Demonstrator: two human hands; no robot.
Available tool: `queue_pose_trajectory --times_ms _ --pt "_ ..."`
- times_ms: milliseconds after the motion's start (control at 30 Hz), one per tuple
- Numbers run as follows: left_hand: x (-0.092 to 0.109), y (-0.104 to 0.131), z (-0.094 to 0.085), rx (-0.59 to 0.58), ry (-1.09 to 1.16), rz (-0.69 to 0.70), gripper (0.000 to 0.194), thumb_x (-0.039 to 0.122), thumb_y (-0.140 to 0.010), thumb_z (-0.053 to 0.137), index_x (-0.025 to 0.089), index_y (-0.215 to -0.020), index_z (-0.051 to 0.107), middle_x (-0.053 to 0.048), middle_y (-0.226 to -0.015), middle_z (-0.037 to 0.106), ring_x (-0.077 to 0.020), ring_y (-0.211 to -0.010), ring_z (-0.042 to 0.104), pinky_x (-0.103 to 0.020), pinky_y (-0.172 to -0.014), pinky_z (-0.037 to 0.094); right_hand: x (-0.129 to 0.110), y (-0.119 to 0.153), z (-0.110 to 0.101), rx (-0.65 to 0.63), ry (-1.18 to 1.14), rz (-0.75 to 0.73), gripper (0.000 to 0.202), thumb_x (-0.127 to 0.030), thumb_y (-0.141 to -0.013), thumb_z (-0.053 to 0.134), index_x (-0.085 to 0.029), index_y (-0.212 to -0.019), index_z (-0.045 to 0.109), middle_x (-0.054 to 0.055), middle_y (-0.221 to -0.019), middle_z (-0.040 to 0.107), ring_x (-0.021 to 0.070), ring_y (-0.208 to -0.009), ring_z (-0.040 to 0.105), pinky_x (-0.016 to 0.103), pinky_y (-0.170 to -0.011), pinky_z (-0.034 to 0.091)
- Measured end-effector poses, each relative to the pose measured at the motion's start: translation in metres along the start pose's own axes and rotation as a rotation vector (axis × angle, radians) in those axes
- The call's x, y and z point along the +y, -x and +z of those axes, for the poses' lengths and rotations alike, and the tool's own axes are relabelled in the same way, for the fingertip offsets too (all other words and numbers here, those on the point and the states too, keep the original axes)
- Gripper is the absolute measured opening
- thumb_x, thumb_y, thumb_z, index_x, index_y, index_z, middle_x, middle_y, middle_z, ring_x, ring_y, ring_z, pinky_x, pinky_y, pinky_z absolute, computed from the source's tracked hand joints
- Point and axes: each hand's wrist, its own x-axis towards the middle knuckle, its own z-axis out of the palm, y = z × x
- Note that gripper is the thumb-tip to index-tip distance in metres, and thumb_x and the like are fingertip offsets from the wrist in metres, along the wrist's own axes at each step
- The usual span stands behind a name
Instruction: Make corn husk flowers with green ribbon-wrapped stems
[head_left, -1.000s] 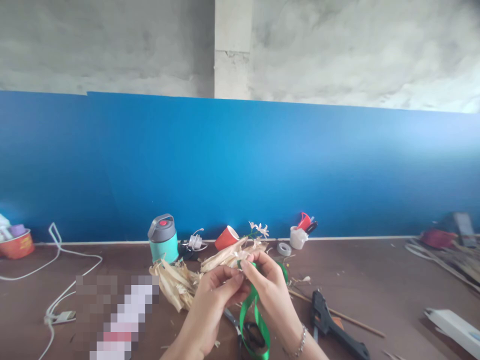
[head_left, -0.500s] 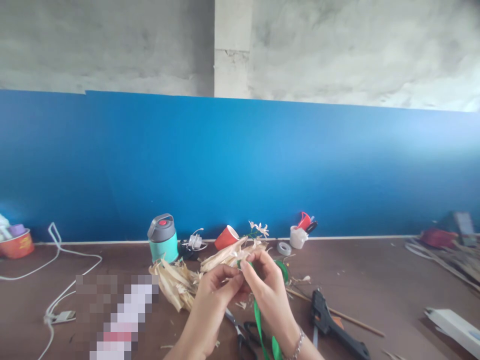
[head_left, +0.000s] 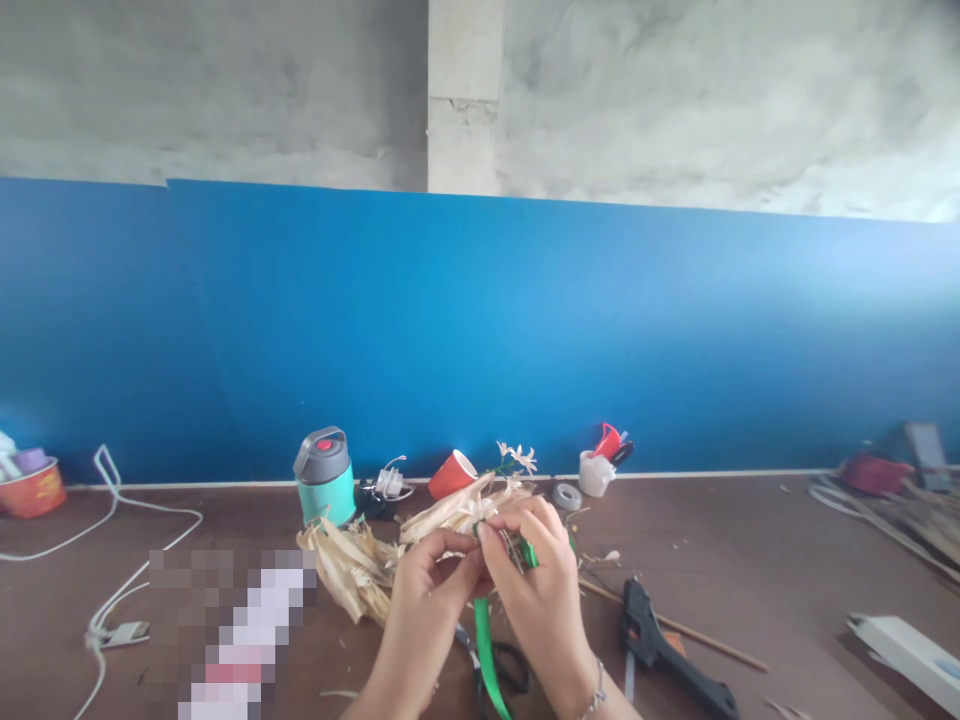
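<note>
the brown desk (head_left: 735, 560) carries dry husks (head_left: 356, 570) and a glue gun (head_left: 660, 655), likely kept near for easy reach. the right hand (head_left: 536, 595) pinches green ribbon (head_left: 487, 655), apparently steadying it above scissors (head_left: 470, 645); the left hand (head_left: 427, 600) has thumb and fingertips together, anything between them hidden.

A red bowl (head_left: 34, 493) is cropped left of the turquoise jar (head_left: 328, 497); to its lower right, left hand (head_left: 429, 598) and right hand (head_left: 538, 590) partly hide green ribbon (head_left: 485, 655).
</note>
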Motion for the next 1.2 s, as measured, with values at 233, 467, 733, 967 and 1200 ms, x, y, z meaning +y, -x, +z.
queue_pose_trajectory --times_ms 233,467,733,967,1200 --pt "0.001 0.000 0.002 0.022 -0.107 0.114 0.018 0.031 -0.068 0.071 0.015 -0.066 0.062 -0.002 -0.060 0.068 -0.0179 -0.060 0.063 -0.026 -0.060 0.051 -0.002 -0.001 -0.001 -0.021 0.032 0.024 0.012 -0.020 -0.080 0.056 -0.022 -0.069 0.060 0.002 -0.075 0.060 0.0207 -0.076 0.057 0.033 -0.070 0.040" --pt "-0.007 -0.001 -0.002 -0.013 -0.187 0.245 0.014 0.029 -0.075 0.064 0.015 -0.073 0.065 -0.003 -0.068 0.067 -0.0164 -0.063 0.061 -0.024 -0.060 0.049 -0.003 0.000 -0.001 -0.038 0.075 0.034 0.013 -0.022 -0.080 0.058 -0.022 -0.068 0.062 0.002 -0.075 0.062 0.0211 -0.077 0.058 0.034 -0.074 0.038" --pt "-0.010 0.002 -0.004 0.032 -0.419 0.406 0.016 0.030 -0.082 0.057 0.017 -0.076 0.065 -0.004 -0.074 0.063 -0.0180 -0.069 0.059 -0.026 -0.063 0.049 -0.007 0.000 -0.004 -0.058 0.092 0.059 0.012 -0.021 -0.079 0.057 -0.022 -0.069 0.063 0.001 -0.075 0.063 0.0203 -0.076 0.058 0.034 -0.074 0.035" --pt "-0.008 0.005 -0.003 0.057 -0.563 0.535 0.017 0.025 -0.083 0.053 0.017 -0.072 0.064 -0.005 -0.075 0.063 -0.0182 -0.071 0.060 -0.026 -0.064 0.050 -0.006 0.002 -0.001 -0.037 0.136 0.048 0.013 -0.019 -0.076 0.057 -0.021 -0.063 0.060 0.000 -0.072 0.062 0.0198 -0.075 0.058 0.033 -0.073 0.034" --pt "-0.009 0.005 -0.002 0.094 -0.649 0.605 0.016 0.021 -0.083 0.053 0.017 -0.072 0.064 -0.005 -0.074 0.064 -0.0167 -0.068 0.061 -0.025 -0.061 0.049 -0.005 0.001 0.001 -0.007 0.175 0.042 0.015 -0.019 -0.074 0.058 -0.020 -0.059 0.057 -0.001 -0.067 0.062 0.0191 -0.069 0.059 0.034 -0.074 0.034"
